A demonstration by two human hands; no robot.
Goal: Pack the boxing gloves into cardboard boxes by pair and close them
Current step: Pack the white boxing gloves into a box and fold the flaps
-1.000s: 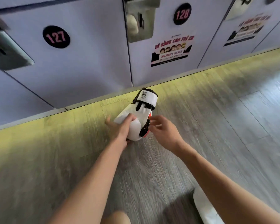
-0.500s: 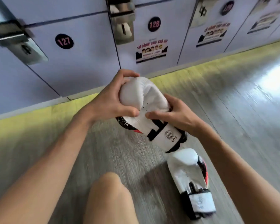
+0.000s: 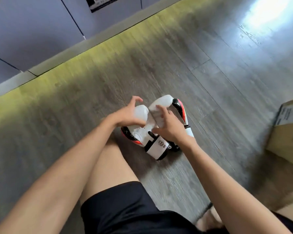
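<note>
White with black and red trim, two padded boxing gloves sit touching side by side at floor level on grey wood-plank flooring [image 3: 210, 78], just ahead of a person's bare knee and black shorts [image 3: 125, 208]. The left hand [image 3: 128, 114] clasps the rounded end of the nearer boxing glove [image 3: 156, 146] with curved fingers, the glove's strapped white cuff pointing back toward the camera. The right hand [image 3: 170, 128] lies flat across the farther boxing glove [image 3: 163, 100], fingers extended rather than clenched. Motion blur hides whether the nearer glove fully rests on the floor. A brown cardboard box [image 3: 287, 135] with a printed label stands well apart at the right edge, while pale lavender locker doors [image 3: 32, 31] line the wall beyond a yellow-green floor strip [image 3: 71, 68].
</note>
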